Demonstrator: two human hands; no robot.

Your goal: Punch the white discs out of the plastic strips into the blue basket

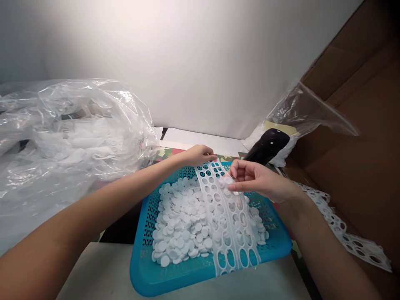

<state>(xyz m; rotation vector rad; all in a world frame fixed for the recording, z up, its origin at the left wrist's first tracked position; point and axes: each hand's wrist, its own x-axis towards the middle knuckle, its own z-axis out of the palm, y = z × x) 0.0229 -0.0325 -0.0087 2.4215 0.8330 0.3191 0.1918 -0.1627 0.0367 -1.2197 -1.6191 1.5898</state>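
Observation:
My left hand (196, 155) grips the far end of a white perforated strip (229, 225), which has rows of oval holes and runs down across a blue plastic mesh basket (162, 277). My right hand (253, 179) is above the strip, its thumb and fingers pinched on a small white disc (229, 181). The basket holds a heap of loose white discs (184, 225). The strip lies on the heap and hides part of it.
A crumpled clear plastic bag (78, 137) with white material inside lies to the left. At the right are a black handheld object (267, 146), another clear bag (300, 112), and a cardboard box (353, 83). More punched white strip (343, 235) trails over the box.

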